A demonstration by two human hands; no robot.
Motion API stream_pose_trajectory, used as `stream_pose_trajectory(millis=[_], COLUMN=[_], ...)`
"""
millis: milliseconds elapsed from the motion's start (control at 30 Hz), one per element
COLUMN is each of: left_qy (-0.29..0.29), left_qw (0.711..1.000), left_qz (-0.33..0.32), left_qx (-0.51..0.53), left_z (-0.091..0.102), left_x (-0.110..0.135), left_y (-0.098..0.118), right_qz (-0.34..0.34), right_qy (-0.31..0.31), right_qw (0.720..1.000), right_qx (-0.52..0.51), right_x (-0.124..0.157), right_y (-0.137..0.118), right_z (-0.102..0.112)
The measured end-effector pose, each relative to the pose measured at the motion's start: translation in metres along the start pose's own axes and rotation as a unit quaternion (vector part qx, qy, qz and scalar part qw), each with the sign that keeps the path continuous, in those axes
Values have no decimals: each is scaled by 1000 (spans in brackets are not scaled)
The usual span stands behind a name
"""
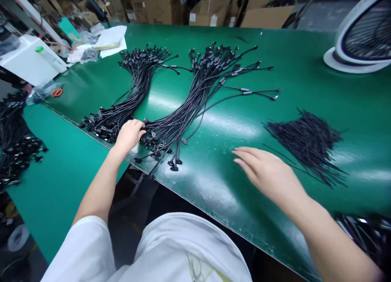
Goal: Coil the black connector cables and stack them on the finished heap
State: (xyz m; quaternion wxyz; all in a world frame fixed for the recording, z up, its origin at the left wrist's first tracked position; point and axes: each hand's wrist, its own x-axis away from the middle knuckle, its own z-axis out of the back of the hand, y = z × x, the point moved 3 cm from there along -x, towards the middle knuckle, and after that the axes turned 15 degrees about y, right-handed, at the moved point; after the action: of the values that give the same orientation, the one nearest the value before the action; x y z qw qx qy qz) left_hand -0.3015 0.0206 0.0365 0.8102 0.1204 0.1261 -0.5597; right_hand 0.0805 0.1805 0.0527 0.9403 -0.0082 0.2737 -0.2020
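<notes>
My left hand is at the table's near edge, its fingers curled in at the connector ends between two bundles of black cables. It appears closed on a cable there, though the grip is partly hidden. One cable bundle lies to the left, and the other cable bundle fans out to the right with grey sleeves near its far ends. Over the green tabletop my right hand is open, fingers stretched to the left with nothing visible in them. To its right lies a heap of thin black strips, possibly cable ties.
Orange-handled scissors, a white box and papers lie at the left. More black cables sit on a lower green surface. A white-rimmed wheel stands at the right back; cardboard boxes are behind the table.
</notes>
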Motion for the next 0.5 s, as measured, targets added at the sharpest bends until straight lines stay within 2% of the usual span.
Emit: stream_pose_trajectory(millis=[133,200,300,367,433,500], left_qy=[8,47,153,196,192,167], left_qw=[997,992,972,961,962,972], left_qz=[4,19,36,11,-32,-49], left_qx=[76,115,172,193,190,158], left_z=[-8,-4,19,38,55,66], left_x=[-9,-12,-14,-12,-8,-1], left_y=[-7,-7,7,23,35,35], right_qz=[67,76,99,130,155,147], right_qy=[-40,-56,-9,28,-2,-48], right_qw=[996,993,990,986,985,987], right_qx=[-46,-71,-102,-97,-69,-33], right_x=[-70,-101,-141,-164,-185,-206], right_y=[-34,-52,-80,-93,-95,-81], right_z=[-34,-45,-62,-79,-100,-114])
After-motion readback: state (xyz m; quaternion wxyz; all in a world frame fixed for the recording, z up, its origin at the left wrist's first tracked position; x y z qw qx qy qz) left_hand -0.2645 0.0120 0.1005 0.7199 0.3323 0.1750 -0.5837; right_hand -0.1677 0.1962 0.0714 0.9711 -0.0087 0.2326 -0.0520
